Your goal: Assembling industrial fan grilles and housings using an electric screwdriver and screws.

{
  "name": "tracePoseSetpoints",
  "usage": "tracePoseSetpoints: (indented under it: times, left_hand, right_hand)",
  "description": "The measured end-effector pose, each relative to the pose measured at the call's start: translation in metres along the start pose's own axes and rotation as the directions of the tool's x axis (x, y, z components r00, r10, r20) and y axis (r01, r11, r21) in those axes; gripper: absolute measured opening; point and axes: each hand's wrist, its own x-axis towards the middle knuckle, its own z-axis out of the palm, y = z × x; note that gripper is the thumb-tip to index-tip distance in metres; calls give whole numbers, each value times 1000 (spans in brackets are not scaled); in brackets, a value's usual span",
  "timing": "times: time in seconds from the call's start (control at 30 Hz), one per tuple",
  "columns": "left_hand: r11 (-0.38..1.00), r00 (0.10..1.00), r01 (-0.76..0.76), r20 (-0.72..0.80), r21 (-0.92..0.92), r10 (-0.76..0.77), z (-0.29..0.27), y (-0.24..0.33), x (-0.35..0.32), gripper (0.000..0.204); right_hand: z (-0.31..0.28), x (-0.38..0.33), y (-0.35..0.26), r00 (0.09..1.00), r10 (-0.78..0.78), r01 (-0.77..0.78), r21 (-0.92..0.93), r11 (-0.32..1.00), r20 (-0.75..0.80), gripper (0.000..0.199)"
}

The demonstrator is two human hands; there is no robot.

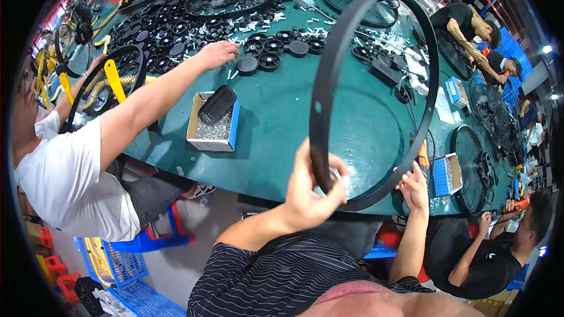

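Observation:
A large black hoop, like a fan rim (329,76), stands upright and tilted in front of me over the green table. My left hand (311,191) is closed round its lower left part, thumb and fingers on either side of the band. A small pale glint shows by those fingers, too unclear to name. Just outside the hoop's lower right is my right hand (413,186), index finger raised and the others curled; whatever they pinch is too small to make out. An orange power tool (423,155) lies beyond that hand, partly behind the hoop.
A box of small metal parts with a black tray (217,104) stands left on the table (264,141). Another box of screws (447,175) is at right, beside a fan grille (468,170). Round black parts (270,46) cover the far side. A co-worker's arm (170,91) reaches in from the left.

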Motion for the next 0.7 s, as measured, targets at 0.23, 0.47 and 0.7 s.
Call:
tracePoseSetpoints:
  times: [0.23, 0.47, 0.7]
  left_hand:
    - [996, 996, -85, 0, 20, 85, 1, -5, -21, 90]
    - [985, 987, -91, -115, 144, 108, -17, -14, -15, 89]
    - [905, 955, 207, -279, 370, -105, -100, -34, -4, 63]
  right_hand:
    - [1, 5, 2, 992, 41, -43, 17, 999, 116, 67]
    - [-1, -8, 4, 999, -12, 14, -61, 998, 40, 67]
    - [41, -40, -7, 969, -206, 186, -149, 971, -135, 71]
